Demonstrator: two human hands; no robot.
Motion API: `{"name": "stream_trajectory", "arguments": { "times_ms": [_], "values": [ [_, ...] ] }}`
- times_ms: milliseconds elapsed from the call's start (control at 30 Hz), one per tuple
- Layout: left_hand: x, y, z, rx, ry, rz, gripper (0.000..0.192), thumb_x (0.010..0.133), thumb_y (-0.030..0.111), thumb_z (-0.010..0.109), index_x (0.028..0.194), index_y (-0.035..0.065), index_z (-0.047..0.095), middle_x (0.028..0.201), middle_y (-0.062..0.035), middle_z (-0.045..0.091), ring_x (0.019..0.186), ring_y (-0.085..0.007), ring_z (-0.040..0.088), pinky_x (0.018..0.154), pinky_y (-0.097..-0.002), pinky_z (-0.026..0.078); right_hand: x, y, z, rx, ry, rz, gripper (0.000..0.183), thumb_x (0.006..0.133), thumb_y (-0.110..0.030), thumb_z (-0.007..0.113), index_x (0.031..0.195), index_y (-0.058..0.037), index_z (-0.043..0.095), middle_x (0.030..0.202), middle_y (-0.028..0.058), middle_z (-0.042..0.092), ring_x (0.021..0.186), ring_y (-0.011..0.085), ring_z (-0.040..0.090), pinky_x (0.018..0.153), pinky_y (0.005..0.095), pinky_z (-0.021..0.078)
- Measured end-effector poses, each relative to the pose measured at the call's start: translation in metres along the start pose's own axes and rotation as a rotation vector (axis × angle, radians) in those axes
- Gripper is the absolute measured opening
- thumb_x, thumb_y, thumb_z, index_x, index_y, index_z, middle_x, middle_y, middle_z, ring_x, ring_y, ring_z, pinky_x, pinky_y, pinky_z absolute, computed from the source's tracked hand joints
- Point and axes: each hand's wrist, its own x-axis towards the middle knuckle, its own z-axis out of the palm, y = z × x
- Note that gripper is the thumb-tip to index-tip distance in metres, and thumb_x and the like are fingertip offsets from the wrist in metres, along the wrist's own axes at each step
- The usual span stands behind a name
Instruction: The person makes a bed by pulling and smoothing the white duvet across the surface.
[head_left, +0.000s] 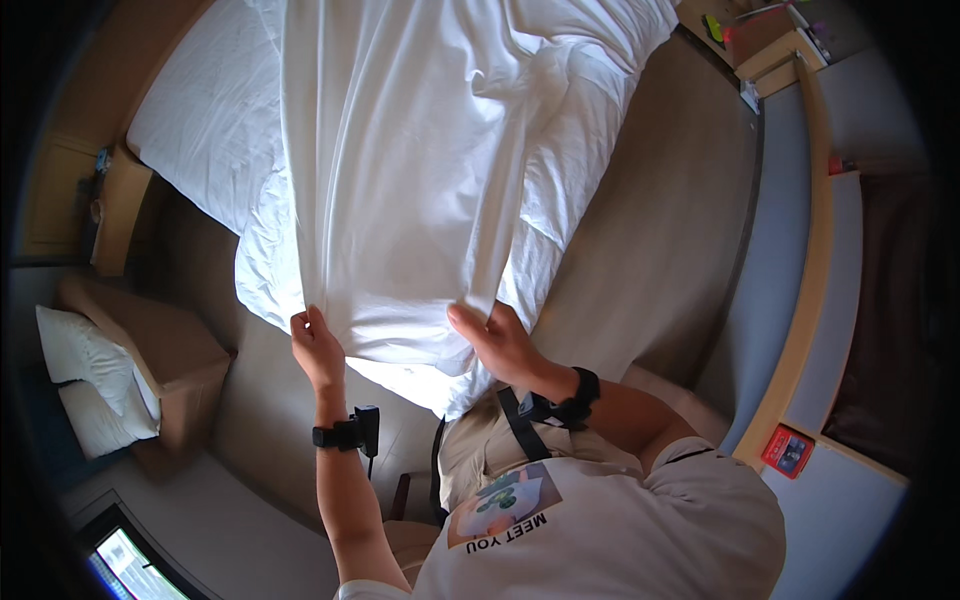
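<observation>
A white cloth sheet (412, 187) stretches from the bed towards me, with long folds along both sides. My left hand (319, 349) grips its near left corner between thumb and fingers. On the near right edge, my right hand (506, 345) is closed, its thumb lying on top of the cloth and its other fingers partly hidden beneath. Under the sheet lies rumpled white bedding (262, 262), which shows on both sides and below the near edge. A black strapped device sits on each wrist.
At the left, white pillows (86, 360) rest beside a brown armchair (180, 345). A wooden bedside cabinet (120, 217) stands near the bed's head. Along the right runs a wood-edged ledge (810, 300) with a red box (787, 451). Brown floor (652, 202) shows between bed and ledge.
</observation>
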Motion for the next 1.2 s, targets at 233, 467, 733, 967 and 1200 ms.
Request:
{"name": "stream_trajectory", "arguments": {
  "times_ms": [233, 467, 733, 967, 1200],
  "values": [
    [-0.046, -0.054, -0.025, -0.051, -0.115, 0.053, 0.028, 0.090, 0.024, 0.045, 0.078, -0.0011, 0.043, 0.066, -0.0111, 0.048, 0.060, -0.0191, 0.044, 0.057, -0.0321, 0.039, -0.099, -0.007, 0.029, -0.499, 0.038, -0.064, 0.032, 0.087, -0.023, 0.051, 0.072, 0.0056, 0.052, 0.053, 0.0200, 0.050, 0.043, 0.0294, 0.050, 0.043, 0.0379, 0.0359],
    [-0.064, -0.153, -0.059, 0.074, -0.115, 0.074, 0.028, 0.090, 0.026, 0.043, 0.078, -0.0003, 0.042, 0.069, -0.0122, 0.049, 0.061, -0.0234, 0.046, 0.060, -0.0361, 0.040, -0.161, 0.070, 0.107, -0.042, 0.273, 0.440, 0.031, 0.083, -0.024, 0.053, 0.092, 0.0057, 0.056, 0.072, 0.0093, 0.058, 0.061, 0.0156, 0.053, 0.056, 0.0299, 0.0424],
    [-0.099, -0.128, -0.105, -0.437, -0.290, -0.059, 0.028, 0.090, 0.026, 0.045, 0.083, -0.0008, 0.043, 0.070, -0.0089, 0.048, 0.060, -0.0183, 0.044, 0.057, -0.0339, 0.039, -0.234, -0.019, 0.146, -0.294, 0.601, -0.203, 0.018, 0.084, -0.012, 0.053, 0.074, -0.0023, 0.042, 0.050, 0.0090, 0.043, 0.046, 0.0106, 0.040, 0.043, 0.0267, 0.0311],
    [-0.140, -0.196, -0.054, 0.263, -0.180, -0.015, 0.026, 0.090, 0.027, 0.040, 0.090, 0.0017, 0.044, 0.080, -0.0183, 0.058, 0.072, -0.0329, 0.057, 0.064, -0.0426, 0.043, -0.233, 0.207, 0.132, -0.461, 0.877, 0.200, 0.018, 0.081, -0.014, 0.055, 0.075, -0.0009, 0.045, 0.054, 0.0114, 0.048, 0.047, 0.0242, 0.047, 0.048, 0.0365, 0.0383],
    [-0.173, -0.182, -0.070, 0.034, -0.088, 0.014, 0.027, 0.092, 0.026, 0.039, 0.084, -0.0003, 0.041, 0.068, -0.0126, 0.046, 0.059, -0.0244, 0.042, 0.058, -0.0365, 0.039, -0.279, 0.079, 0.122, -0.373, 0.655, 0.076, 0.016, 0.081, -0.012, 0.055, 0.078, -0.0029, 0.043, 0.054, 0.0140, 0.050, 0.048, 0.0327, 0.051, 0.045, 0.0385, 0.0385]
  ]
}}
